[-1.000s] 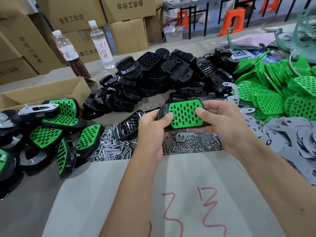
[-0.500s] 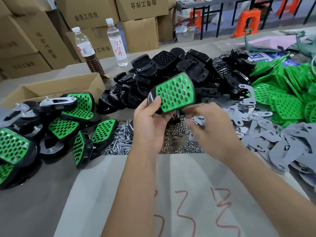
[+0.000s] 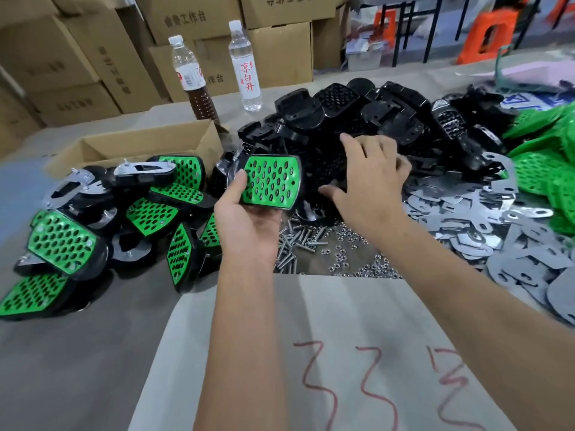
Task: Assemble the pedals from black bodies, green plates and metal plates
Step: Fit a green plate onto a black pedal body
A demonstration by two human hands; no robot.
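**Pedal held in the left grip above a parts-covered surface**

The left hand (image 3: 249, 223) holds one pedal (image 3: 270, 181), the thumb lying on the near-left corner of its green perforated plate and the fingers curled beneath the black body; the plate faces up toward the camera. The right hand (image 3: 370, 185) is empty, its grip wide, fingers spread and extended above the pile of black bodies (image 3: 367, 119); whether the fingertips touch the pile cannot be told.

Just below both hands lie loose screws (image 3: 295, 241) and a scatter of small nuts (image 3: 357, 262), bare on the surface (image 3: 77, 353) at the far edge of a pale sheet (image 3: 326, 321) marked with red strokes. Right of the nuts spreads a heap of grey metal plates (image 3: 497, 244), and beyond it, at the right edge, a heap of green plates (image 3: 547, 169).

Left of the held pedal is a pile of assembled pedals (image 3: 133, 219), some green side up, some showing a metal plate with protruding screw ends. Behind this pile stands an open cardboard box (image 3: 137, 147); its visible interior shows only bare cardboard. Two upright plastic bottles stand behind it: one (image 3: 194, 79) part-filled with brown liquid, one (image 3: 245, 66) with clear liquid. Closed cardboard cartons (image 3: 93, 57) are stacked at the rear.
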